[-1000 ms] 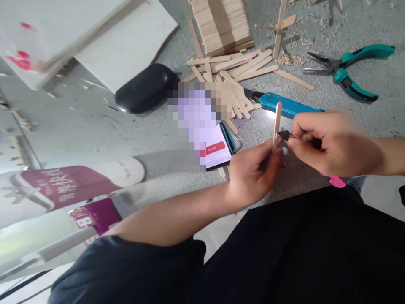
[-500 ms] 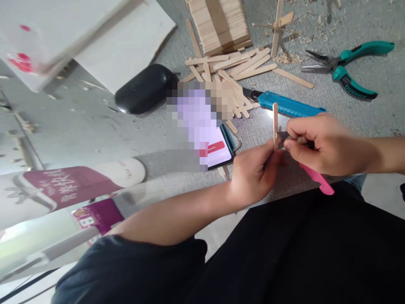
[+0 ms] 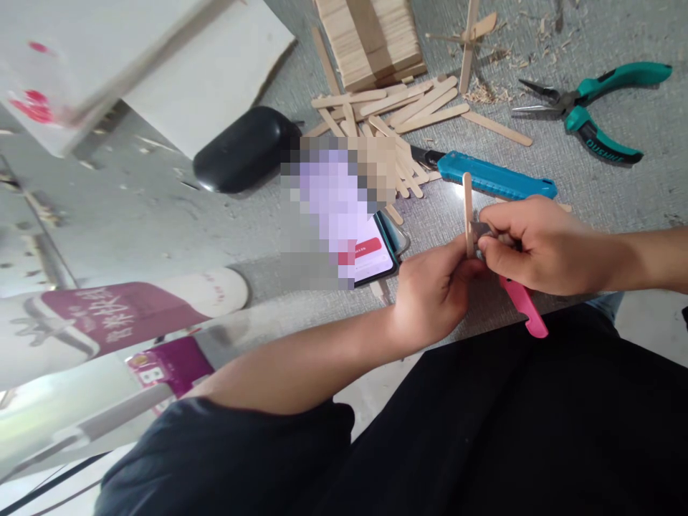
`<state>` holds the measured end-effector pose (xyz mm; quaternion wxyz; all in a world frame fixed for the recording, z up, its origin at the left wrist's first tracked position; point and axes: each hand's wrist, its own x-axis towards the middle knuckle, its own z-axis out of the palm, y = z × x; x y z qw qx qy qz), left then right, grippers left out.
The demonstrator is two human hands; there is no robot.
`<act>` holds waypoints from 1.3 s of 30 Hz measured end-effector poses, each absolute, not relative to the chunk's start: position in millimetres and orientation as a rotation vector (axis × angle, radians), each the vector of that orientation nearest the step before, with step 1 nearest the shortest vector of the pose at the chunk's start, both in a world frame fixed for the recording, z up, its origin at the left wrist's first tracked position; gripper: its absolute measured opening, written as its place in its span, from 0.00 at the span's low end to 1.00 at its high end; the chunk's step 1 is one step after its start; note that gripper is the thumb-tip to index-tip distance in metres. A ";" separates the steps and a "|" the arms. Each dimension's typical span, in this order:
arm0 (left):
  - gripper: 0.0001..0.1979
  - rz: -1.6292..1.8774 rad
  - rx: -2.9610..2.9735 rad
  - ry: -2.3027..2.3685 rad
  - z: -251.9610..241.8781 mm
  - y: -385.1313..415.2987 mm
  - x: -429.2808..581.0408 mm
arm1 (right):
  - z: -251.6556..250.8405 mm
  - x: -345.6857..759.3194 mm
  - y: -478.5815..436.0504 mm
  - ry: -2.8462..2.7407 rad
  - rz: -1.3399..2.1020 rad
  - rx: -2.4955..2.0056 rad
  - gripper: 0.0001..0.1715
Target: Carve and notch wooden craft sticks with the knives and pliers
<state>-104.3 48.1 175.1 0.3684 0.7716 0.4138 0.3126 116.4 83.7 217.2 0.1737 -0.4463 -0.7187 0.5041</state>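
My left hand point(image 3: 435, 287) is closed on the lower end of a wooden stick point(image 3: 467, 204), which stands out from the fingers. Closed round a pink knife point(image 3: 525, 308), my right hand point(image 3: 537, 247) has the grey blade point(image 3: 480, 228) against the side of the stick. The pink handle sticks out below my right hand. Just beyond the hands lies a blue utility knife point(image 3: 497, 177). Loose wooden sticks point(image 3: 424, 107) are heaped behind it.
Green-handled pliers point(image 3: 575, 104) lie at the right. A stack of sticks point(image 3: 370, 43) and crossed sticks point(image 3: 469, 46) stand farther back, near wood shavings point(image 3: 489, 93). Left are a phone point(image 3: 373, 261), a black case point(image 3: 247, 149) and a labelled cup point(image 3: 123, 312).
My right hand and the pink knife have shifted slightly left, with the handle tilted more downward. My left hand still holds the stick in nearly the same place.
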 end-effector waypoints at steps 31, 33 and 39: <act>0.15 0.806 1.851 1.025 179.1 52.7 -102.8 | 233.7 127.4 93.8 -1.895 1.781 -1.254 0.23; 0.15 0.807 1.813 1.024 180.7 52.7 -102.6 | 235.5 128.0 94.6 -1.898 1.754 -1.278 0.24; 0.16 0.811 1.788 1.072 179.8 50.9 -103.9 | 233.9 126.0 92.7 -1.960 1.596 -1.270 0.27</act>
